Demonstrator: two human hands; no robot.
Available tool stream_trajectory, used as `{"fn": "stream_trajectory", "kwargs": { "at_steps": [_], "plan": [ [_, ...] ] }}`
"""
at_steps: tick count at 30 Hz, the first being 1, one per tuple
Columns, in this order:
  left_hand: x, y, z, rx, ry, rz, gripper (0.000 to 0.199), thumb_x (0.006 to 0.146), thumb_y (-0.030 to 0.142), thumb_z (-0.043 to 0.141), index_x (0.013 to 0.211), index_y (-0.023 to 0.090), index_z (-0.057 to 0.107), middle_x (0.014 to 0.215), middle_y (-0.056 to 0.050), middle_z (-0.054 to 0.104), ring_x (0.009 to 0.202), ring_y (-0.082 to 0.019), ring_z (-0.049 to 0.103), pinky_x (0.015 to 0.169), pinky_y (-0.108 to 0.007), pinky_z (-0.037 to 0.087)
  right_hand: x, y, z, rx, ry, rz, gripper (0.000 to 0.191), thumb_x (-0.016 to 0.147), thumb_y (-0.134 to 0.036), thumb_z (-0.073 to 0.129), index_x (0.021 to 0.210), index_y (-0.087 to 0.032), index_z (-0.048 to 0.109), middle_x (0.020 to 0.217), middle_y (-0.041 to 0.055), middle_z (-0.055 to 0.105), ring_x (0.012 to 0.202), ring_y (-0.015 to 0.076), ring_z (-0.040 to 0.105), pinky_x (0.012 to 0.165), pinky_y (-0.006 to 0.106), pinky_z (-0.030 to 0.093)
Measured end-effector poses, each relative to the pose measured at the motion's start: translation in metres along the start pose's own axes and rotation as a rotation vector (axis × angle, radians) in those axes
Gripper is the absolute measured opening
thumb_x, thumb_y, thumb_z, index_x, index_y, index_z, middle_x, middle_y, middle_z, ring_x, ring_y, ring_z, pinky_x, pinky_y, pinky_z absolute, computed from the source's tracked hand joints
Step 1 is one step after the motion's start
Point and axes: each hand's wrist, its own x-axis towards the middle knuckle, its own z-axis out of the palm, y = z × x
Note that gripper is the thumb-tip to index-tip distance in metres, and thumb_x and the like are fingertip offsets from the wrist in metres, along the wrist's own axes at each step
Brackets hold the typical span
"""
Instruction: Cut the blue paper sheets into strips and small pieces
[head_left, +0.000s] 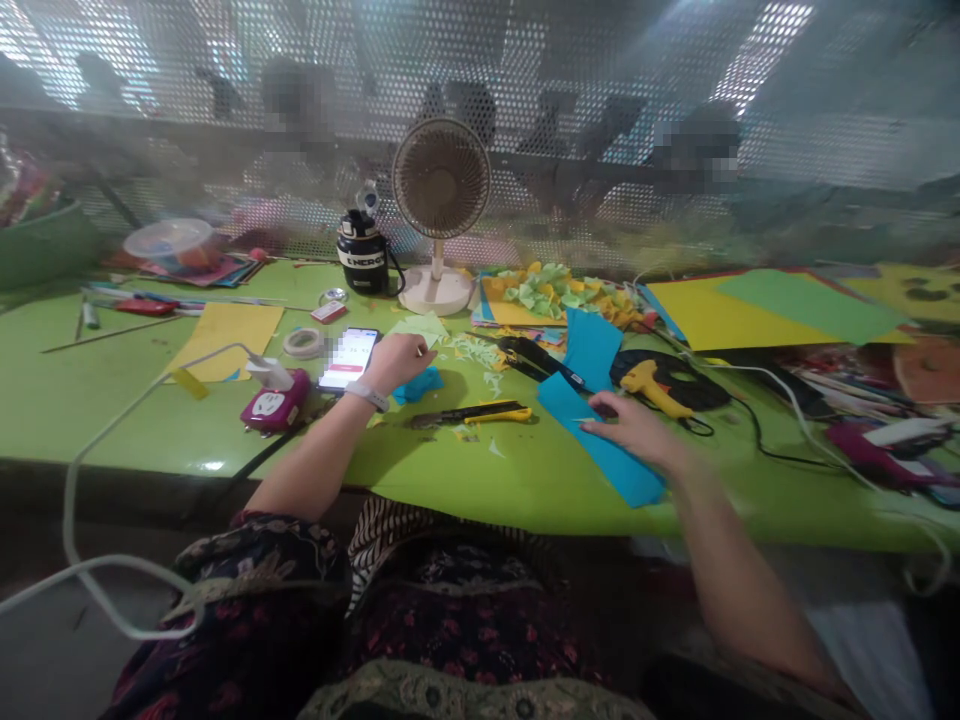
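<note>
My left hand (400,362) is closed, just right of a lit phone (349,358) and above a small crumpled blue paper piece (418,385); what its fingers hold, if anything, is too small to tell. My right hand (626,427) has thumb and fingers apart over a long blue paper strip (600,445) that lies slanting on the green table. Another blue paper (590,348) lies behind the strip. Between the hands rests a yellow cutter knife (499,411), with black-handled scissors (536,361) farther back.
A yellow glue gun (654,388) lies right of my right hand, its cord running right. Behind stand a fan (441,185), a black bottle (363,255) and a heap of paper petals (559,292). A purple power socket (274,402) with a white cable is at left.
</note>
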Motion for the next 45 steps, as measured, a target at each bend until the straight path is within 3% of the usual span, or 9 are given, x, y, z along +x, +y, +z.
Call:
{"fn": "stream_trajectory", "kwargs": {
  "at_steps": [5, 9, 17, 22, 26, 33, 38, 42, 45],
  "plan": [
    [0.000, -0.001, 0.001, -0.010, -0.007, 0.004, 0.031, 0.094, 0.044, 0.058, 0.099, 0.021, 0.079, 0.102, -0.011, 0.079, 0.094, -0.028, 0.070, 0.072, -0.029, 0.048, 0.003, -0.007, -0.005, 0.238, 0.069, 0.028, 0.064, 0.061, -0.077, 0.079, 0.091, -0.024, 0.063, 0.090, 0.0065, 0.070, 0.087, 0.0274, 0.067, 0.080, 0.043, 0.058],
    [0.000, -0.002, 0.001, -0.012, -0.006, 0.003, 0.031, 0.094, 0.043, 0.058, 0.099, 0.021, 0.079, 0.101, -0.011, 0.079, 0.094, -0.028, 0.071, 0.074, -0.030, 0.049, 0.027, -0.022, -0.014, 0.426, 0.144, 0.037, 0.072, 0.050, -0.075, 0.087, 0.095, -0.024, 0.063, 0.094, 0.0058, 0.069, 0.093, 0.0273, 0.067, 0.085, 0.045, 0.060],
    [0.000, -0.001, 0.005, -0.008, -0.029, 0.013, 0.034, 0.095, 0.046, 0.058, 0.098, 0.020, 0.080, 0.097, -0.013, 0.078, 0.093, -0.030, 0.072, 0.072, -0.032, 0.049, 0.145, -0.056, -0.034, 0.405, 0.090, -0.088, 0.049, 0.054, -0.047, 0.091, 0.090, -0.021, 0.069, 0.090, 0.0038, 0.072, 0.091, 0.0257, 0.067, 0.093, 0.049, 0.056],
    [-0.001, -0.002, 0.007, -0.032, -0.032, 0.030, 0.032, 0.095, 0.044, 0.058, 0.096, 0.020, 0.080, 0.096, -0.013, 0.078, 0.091, -0.030, 0.072, 0.073, -0.032, 0.049, 0.218, -0.062, -0.015, 0.309, 0.012, -0.134, 0.036, 0.056, -0.033, 0.090, 0.082, -0.020, 0.069, 0.077, 0.0001, 0.070, 0.077, 0.0194, 0.064, 0.083, 0.040, 0.057],
    [-0.001, -0.003, 0.006, -0.023, -0.042, 0.012, 0.033, 0.096, 0.044, 0.057, 0.098, 0.019, 0.079, 0.098, -0.013, 0.079, 0.094, -0.031, 0.072, 0.073, -0.032, 0.049, 0.254, -0.063, 0.011, 0.097, -0.089, -0.211, 0.028, 0.062, -0.031, 0.087, 0.080, -0.018, 0.070, 0.076, 0.0009, 0.072, 0.076, 0.0172, 0.063, 0.078, 0.034, 0.055],
    [-0.002, -0.002, 0.004, 0.005, -0.065, 0.009, 0.035, 0.098, 0.045, 0.054, 0.099, 0.019, 0.077, 0.099, -0.009, 0.079, 0.093, -0.028, 0.072, 0.072, -0.032, 0.050, 0.275, -0.055, 0.040, -0.045, -0.073, -0.181, 0.016, 0.066, -0.029, 0.083, 0.071, -0.019, 0.071, 0.075, 0.0037, 0.074, 0.078, 0.0225, 0.066, 0.075, 0.033, 0.052],
    [-0.002, -0.001, 0.004, 0.018, -0.026, 0.012, 0.034, 0.098, 0.044, 0.053, 0.097, 0.019, 0.077, 0.099, -0.010, 0.079, 0.093, -0.028, 0.072, 0.071, -0.032, 0.049, 0.275, -0.054, 0.026, -0.053, 0.040, -0.218, 0.020, 0.080, -0.037, 0.072, 0.085, -0.018, 0.076, 0.088, 0.0070, 0.076, 0.086, 0.0247, 0.066, 0.081, 0.035, 0.049],
    [-0.001, -0.001, 0.007, 0.005, -0.021, 0.009, 0.033, 0.098, 0.043, 0.055, 0.098, 0.019, 0.077, 0.098, -0.010, 0.079, 0.094, -0.029, 0.073, 0.072, -0.032, 0.049, 0.272, -0.062, 0.015, 0.015, 0.197, -0.276, 0.029, 0.084, -0.039, 0.066, 0.094, -0.014, 0.077, 0.088, 0.0083, 0.075, 0.083, 0.0239, 0.063, 0.076, 0.035, 0.048],
    [-0.001, -0.002, 0.009, -0.005, -0.026, 0.014, 0.034, 0.098, 0.043, 0.055, 0.097, 0.019, 0.078, 0.098, -0.010, 0.079, 0.094, -0.029, 0.073, 0.072, -0.031, 0.049, 0.270, -0.068, 0.007, 0.076, 0.220, -0.313, 0.034, 0.085, -0.040, 0.064, 0.102, -0.014, 0.077, 0.091, 0.0083, 0.075, 0.084, 0.0243, 0.063, 0.077, 0.036, 0.048]
  ]
}}
